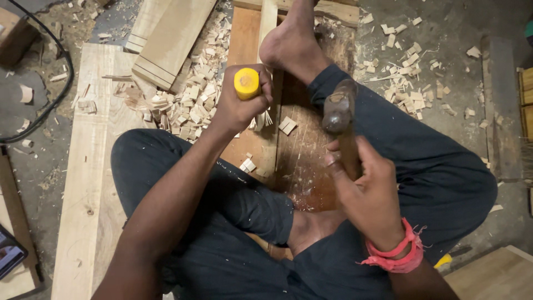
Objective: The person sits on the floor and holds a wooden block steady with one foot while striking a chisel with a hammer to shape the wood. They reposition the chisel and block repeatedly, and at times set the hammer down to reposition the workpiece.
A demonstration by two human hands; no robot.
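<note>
My left hand (240,105) is closed round a chisel with a yellow handle (246,83), held upright on a narrow wooden strip (267,33). My right hand (366,189) grips the wooden shaft of a hammer (339,110), whose dark metal head is raised to the right of the chisel. The strip lies on a brown board (302,150) pinned under my bare foot (288,47). I sit cross-legged in dark trousers. A pink thread band circles my right wrist.
Wood chips (189,100) lie heaped left of the chisel and scattered at the upper right (408,94). A long pale plank (89,183) runs down the left; a shorter block (169,41) rests above it. A black cable (53,105) curves at the left.
</note>
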